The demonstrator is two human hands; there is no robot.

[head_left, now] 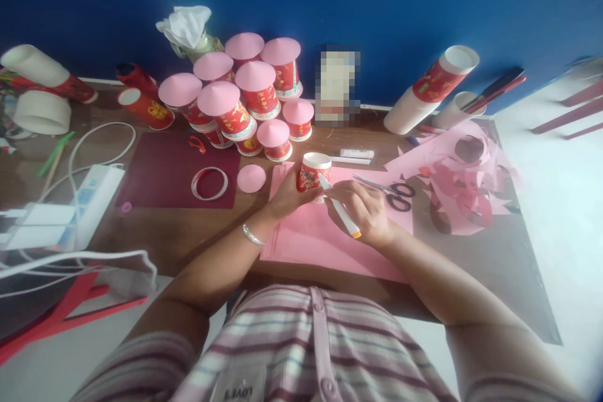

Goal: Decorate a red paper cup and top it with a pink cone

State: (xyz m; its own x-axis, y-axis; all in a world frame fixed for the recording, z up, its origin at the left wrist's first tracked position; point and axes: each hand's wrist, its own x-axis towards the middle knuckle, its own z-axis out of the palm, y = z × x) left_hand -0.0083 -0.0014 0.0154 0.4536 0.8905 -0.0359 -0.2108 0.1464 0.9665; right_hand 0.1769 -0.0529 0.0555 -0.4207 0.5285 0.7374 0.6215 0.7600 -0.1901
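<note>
My left hand (288, 196) grips a small red paper cup (313, 171) that stands on a pink paper sheet (325, 239). My right hand (362, 210) is closed round a white pen (340, 208) with an orange end, its tip against the cup's base. A pair of scissors (394, 193) lies on the sheet just right of that hand. A loose pink paper disc (251, 178) and a white-and-red ring (209, 183) lie to the left of the cup.
Several red cups capped with pink cones (245, 94) are piled at the back. Pink paper scraps (464, 179) lie right. Stacked cups (431, 88) lean on the blue wall. A power strip (89, 198) with white cables sits left. A dark red mat (174, 169) lies beside it.
</note>
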